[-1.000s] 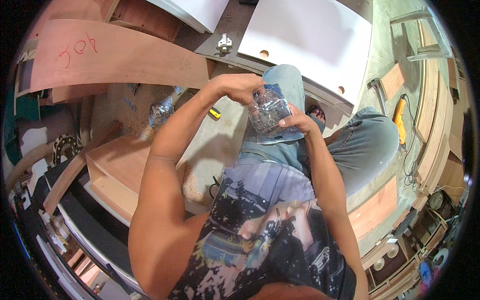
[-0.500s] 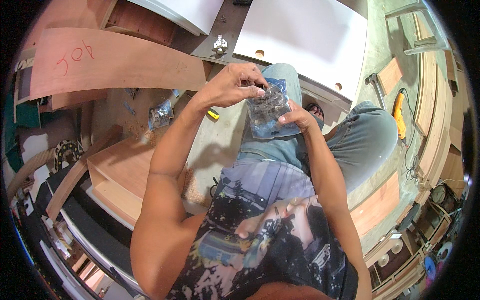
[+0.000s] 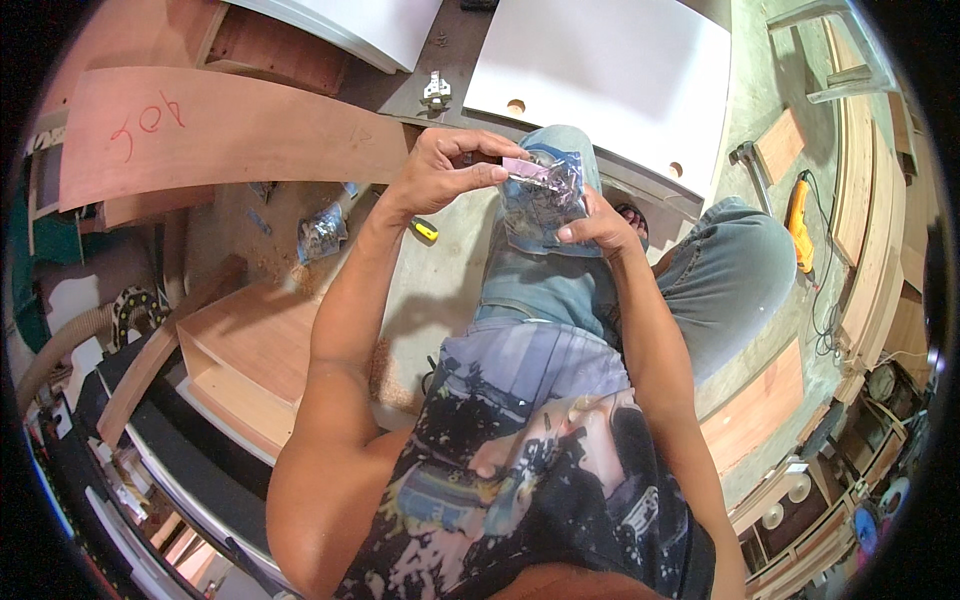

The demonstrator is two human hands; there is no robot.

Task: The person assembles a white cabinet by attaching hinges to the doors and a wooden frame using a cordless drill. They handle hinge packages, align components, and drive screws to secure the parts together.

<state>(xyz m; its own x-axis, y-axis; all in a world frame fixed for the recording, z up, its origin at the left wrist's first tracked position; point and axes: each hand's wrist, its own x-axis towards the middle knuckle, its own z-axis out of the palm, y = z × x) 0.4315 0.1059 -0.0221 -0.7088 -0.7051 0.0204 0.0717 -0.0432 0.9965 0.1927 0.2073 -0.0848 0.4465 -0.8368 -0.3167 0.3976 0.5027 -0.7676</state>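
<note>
Left hand: the left hand is pinching a flat pale pink strip between thumb and index finger; whether the strip is part of the bag or loose is not showing clearly.
Right hand: the right hand is grasping a clear-and-blue plastic bag by its lower right side, thumb on top.
Bag: it is lying over the leg in faded blue denim, with dark, shiny contents showing through.
Ahead: a white rectangular panel with two round holes is lying beyond the knees; a silver metal hinge is resting to its left.
Left floor: a yellow-and-black handheld tool is lying near the left forearm; a second crinkled plastic bag is lying farther left.
Right floor: a yellow corded power tool is lying beside the bent knee, near a metal-headed hammer.
</note>
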